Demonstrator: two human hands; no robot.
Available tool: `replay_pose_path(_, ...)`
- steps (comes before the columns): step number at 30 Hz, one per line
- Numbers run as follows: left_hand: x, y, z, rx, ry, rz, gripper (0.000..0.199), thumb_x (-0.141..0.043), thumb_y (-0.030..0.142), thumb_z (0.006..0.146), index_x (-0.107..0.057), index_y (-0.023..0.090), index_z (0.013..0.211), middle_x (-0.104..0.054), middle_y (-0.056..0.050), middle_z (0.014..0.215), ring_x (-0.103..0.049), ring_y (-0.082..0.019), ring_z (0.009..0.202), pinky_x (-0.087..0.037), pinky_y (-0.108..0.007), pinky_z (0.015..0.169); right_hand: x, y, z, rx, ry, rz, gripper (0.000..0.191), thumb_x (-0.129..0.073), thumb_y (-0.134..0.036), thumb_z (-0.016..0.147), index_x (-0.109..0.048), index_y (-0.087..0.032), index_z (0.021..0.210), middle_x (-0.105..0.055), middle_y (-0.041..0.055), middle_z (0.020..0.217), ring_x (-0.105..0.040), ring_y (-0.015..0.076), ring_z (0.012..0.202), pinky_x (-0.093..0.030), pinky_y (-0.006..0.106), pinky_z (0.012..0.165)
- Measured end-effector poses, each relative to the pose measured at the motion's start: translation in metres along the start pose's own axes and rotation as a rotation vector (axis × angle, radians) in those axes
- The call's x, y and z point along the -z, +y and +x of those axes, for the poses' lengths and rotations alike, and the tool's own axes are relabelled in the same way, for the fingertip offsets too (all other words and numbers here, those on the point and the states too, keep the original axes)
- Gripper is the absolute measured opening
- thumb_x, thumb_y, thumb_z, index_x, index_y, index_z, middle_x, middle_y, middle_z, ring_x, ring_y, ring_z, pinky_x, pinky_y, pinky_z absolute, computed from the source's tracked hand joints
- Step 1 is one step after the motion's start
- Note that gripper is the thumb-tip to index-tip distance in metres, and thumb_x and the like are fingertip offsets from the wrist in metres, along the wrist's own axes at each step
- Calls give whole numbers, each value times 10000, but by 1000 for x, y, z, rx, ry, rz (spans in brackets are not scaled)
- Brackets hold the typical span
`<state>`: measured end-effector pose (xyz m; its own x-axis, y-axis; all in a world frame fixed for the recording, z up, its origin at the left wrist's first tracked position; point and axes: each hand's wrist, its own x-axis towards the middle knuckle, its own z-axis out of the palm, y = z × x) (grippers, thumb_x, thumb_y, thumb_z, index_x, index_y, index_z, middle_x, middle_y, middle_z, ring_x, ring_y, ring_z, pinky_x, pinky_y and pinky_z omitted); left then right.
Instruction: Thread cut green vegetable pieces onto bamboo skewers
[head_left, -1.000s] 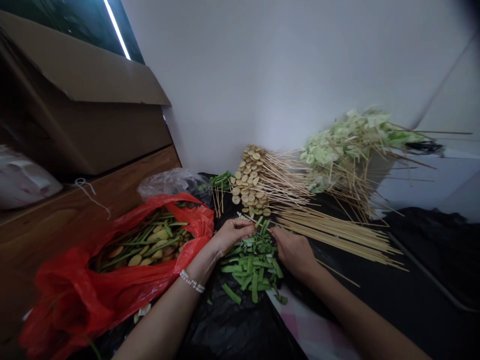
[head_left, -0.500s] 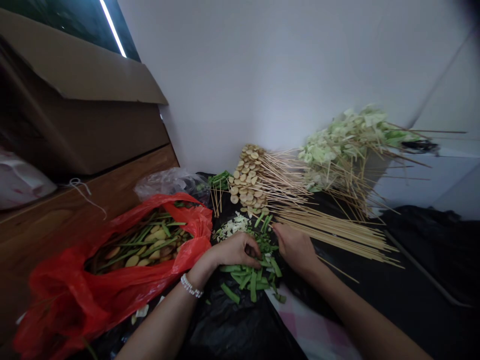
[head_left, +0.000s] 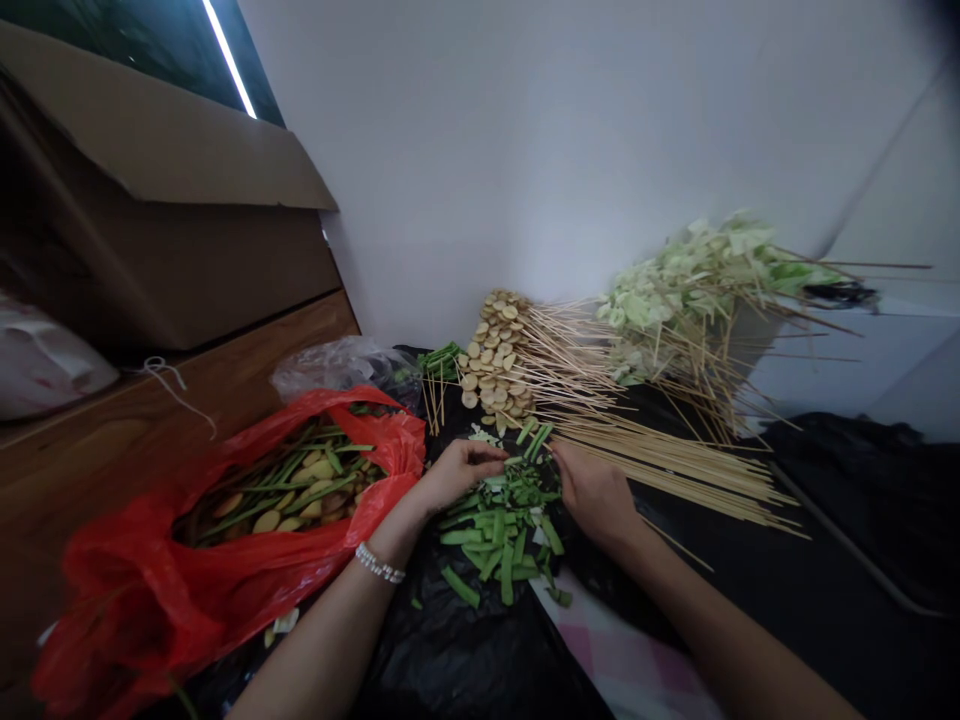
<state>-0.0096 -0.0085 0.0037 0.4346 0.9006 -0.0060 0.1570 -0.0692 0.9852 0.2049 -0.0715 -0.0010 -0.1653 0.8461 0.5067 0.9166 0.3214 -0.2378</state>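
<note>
A: What's right in front of you?

B: A bamboo skewer (head_left: pixel 549 449), mostly hidden; just a short stretch shows by my right hand (head_left: pixel 596 492). A few green lengths (head_left: pixel 534 440) sit beyond my fingertips, over the far edge of the heap of cut green vegetable pieces (head_left: pixel 499 545). Whether the skewer pierces them, I can't make out.

A: How's your grip?

B: My right thumb and fingers are clamped on that skewer, its near end lost inside my palm. My left hand (head_left: pixel 456 476) is curled, its tips close together at a small pale-green piece (head_left: pixel 514 461); I can't tell whether they pinch it. That hand also covers part of the chopped white bits (head_left: pixel 485 435).

A: And farther out?

B: Loose skewers (head_left: pixel 675 465) lie to the right. Behind are skewered potato slices (head_left: pixel 495 355) and skewered cabbage leaves (head_left: pixel 690 270), too tangled to count. Left of me, a red plastic bag (head_left: pixel 157 575) gapes around more slices and green stems (head_left: pixel 285 475), its depths dark. The cardboard box (head_left: pixel 217 260) and a white container (head_left: pixel 49 360) are cut off at the left edge.
</note>
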Motion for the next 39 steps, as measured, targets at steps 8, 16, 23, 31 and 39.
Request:
replay_pose_path(8, 10, 5, 6, 226, 205, -716, 197, -767, 109, 682, -700, 116, 867, -703, -60, 810, -637, -95, 680, -494, -167, 608, 0, -4, -1, 53, -56, 11, 265, -363, -172, 936, -616, -194, 1008, -690, 46, 898, -624, 149, 836, -386, 220, 695)
replay_pose_path(16, 12, 7, 4, 267, 164, -829, 92, -695, 72, 749, -678, 105, 834, -678, -46, 768, -634, -95, 660, -514, -164, 590, -2, -6, -3, 77, -106, -14, 282, -351, -156, 929, -613, -205, 1020, -688, 46, 914, -627, 144, 821, -396, 213, 698)
replay_pose_path(23, 13, 4, 6, 251, 154, -799, 73, -698, 84, 752, -688, 94, 824, -685, -53, 782, -622, -81, 643, -504, -152, 573, -3, -6, -3, 72, -117, -57, 296, -348, -171, 933, -604, -212, 1075, -687, 45, 922, -627, 147, 807, -380, 220, 662)
replay_pose_path(31, 11, 6, 6, 223, 293, -679, 177, -808, 82, 615, -726, 89, 772, -691, -46, 726, -603, -65, 612, -466, -134, 557, 5, -9, -2, 81, -148, -150, 274, -370, -175, 927, -610, -221, 1050, -658, 18, 804, -602, 143, 690, -301, 250, 572)
replay_pose_path(39, 10, 5, 5, 234, 271, -644, 230, -852, 107, 543, -730, 86, 736, -691, -41, 690, -587, -58, 587, -441, -143, 551, 4, -11, -4, 82, -172, -144, 271, -353, -164, 931, -603, -222, 1018, -665, 14, 832, -608, 142, 718, -290, 254, 577)
